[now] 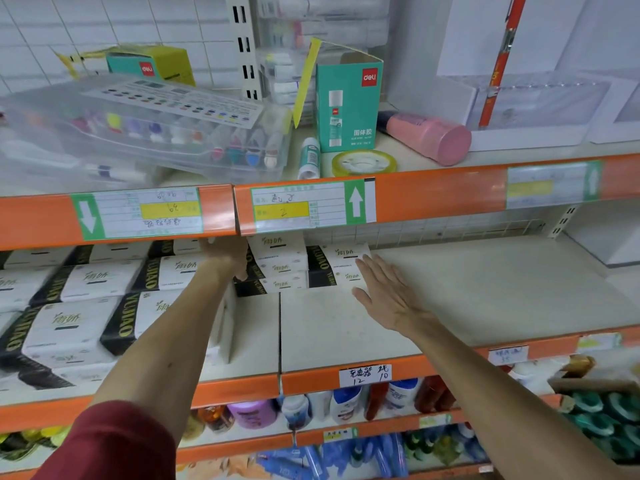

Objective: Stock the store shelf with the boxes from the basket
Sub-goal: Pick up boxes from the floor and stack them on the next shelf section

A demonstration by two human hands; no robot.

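Released and flat, the right grip [384, 292] lays straight fingertips against the rightmost boxes [332, 263] at the back of the middle shelf [485, 289], while the left grip [225, 259] reaches in beside the taller stack [277, 265], its fingers hidden under the upper rail [221, 216], so I cannot tell its state. I would push both evenly, keeping the faces square and flush with their neighbours

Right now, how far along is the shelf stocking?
Done: YUJIAO packs fill the left side of the middle shelf. In hand: the left hand reaches to the rear stack, fingers hidden under the orange rail; the right hand lies flat against the rightmost pack. Left: the shelf's right side is bare; the basket is out of view, so remaining stock is unknown.
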